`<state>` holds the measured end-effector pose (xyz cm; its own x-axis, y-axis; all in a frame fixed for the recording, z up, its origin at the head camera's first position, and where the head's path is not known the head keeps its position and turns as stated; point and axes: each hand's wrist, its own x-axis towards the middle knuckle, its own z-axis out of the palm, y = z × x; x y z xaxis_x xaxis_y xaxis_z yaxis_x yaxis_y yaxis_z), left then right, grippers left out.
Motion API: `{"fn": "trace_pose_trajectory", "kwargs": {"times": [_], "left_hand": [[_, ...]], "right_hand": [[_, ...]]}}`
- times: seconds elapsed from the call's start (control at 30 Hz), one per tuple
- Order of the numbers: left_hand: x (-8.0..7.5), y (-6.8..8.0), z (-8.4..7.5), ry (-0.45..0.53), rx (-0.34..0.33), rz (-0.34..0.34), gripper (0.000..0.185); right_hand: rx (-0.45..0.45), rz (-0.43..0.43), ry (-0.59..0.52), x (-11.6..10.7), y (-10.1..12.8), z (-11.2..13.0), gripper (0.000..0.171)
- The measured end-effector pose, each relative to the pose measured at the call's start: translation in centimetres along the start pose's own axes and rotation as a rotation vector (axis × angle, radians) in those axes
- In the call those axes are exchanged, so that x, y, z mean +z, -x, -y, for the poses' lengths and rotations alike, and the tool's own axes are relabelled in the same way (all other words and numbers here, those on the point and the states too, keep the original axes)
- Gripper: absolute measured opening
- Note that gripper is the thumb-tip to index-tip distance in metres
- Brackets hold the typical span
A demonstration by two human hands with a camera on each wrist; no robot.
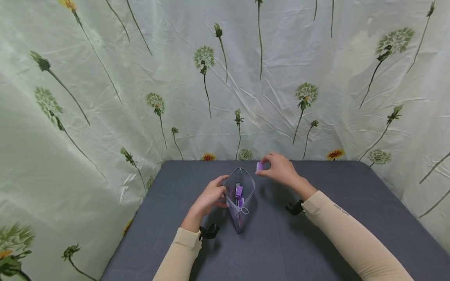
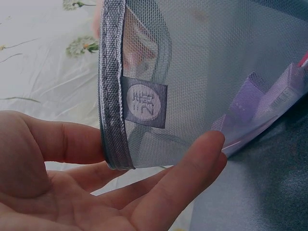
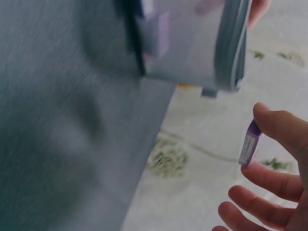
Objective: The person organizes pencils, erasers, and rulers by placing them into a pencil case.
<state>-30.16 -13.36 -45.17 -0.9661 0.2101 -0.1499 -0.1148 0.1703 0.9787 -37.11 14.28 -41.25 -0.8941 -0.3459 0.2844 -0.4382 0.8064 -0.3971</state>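
Observation:
A see-through mesh pouch (image 1: 240, 194) with a grey zip edge stands open on the dark grey table (image 1: 316, 234), with purple items (image 1: 239, 191) inside. My left hand (image 1: 211, 197) holds its left side, fingers against the mesh (image 2: 192, 86) next to a grey sewn label (image 2: 144, 102). My right hand (image 1: 279, 168) hovers just right of the pouch's far end and pinches a small purple block (image 1: 259, 166) between thumb and fingertips. In the right wrist view that purple block (image 3: 250, 143) sits at my fingertips, apart from the pouch (image 3: 192, 43).
A pale cloth printed with dandelions (image 1: 204, 58) hangs behind and to both sides of the table. The table's far edge (image 1: 267, 160) lies just beyond my right hand. Black wrist mounts (image 1: 209, 232) sit on both forearms.

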Motion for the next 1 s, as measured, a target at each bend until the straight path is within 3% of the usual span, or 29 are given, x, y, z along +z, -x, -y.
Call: {"fn": "trace_pose_trajectory", "kwargs": {"times": [0.43,0.87,1.0], "left_hand": [[0.0,0.0,-0.1,0.001,-0.004,0.001,0.062],[-0.1,-0.1,-0.1,0.010,-0.017,0.004,0.059],[0.0,-0.2,0.0,-0.001,-0.010,0.007,0.060]], "right_hand": [[-0.067,0.010,-0.036,-0.1,0.9,4.7,0.039],[-0.146,0.012,0.017,1.6,1.6,6.9,0.037],[-0.163,0.056,0.054,2.2,1.7,7.2,0.039]]}}
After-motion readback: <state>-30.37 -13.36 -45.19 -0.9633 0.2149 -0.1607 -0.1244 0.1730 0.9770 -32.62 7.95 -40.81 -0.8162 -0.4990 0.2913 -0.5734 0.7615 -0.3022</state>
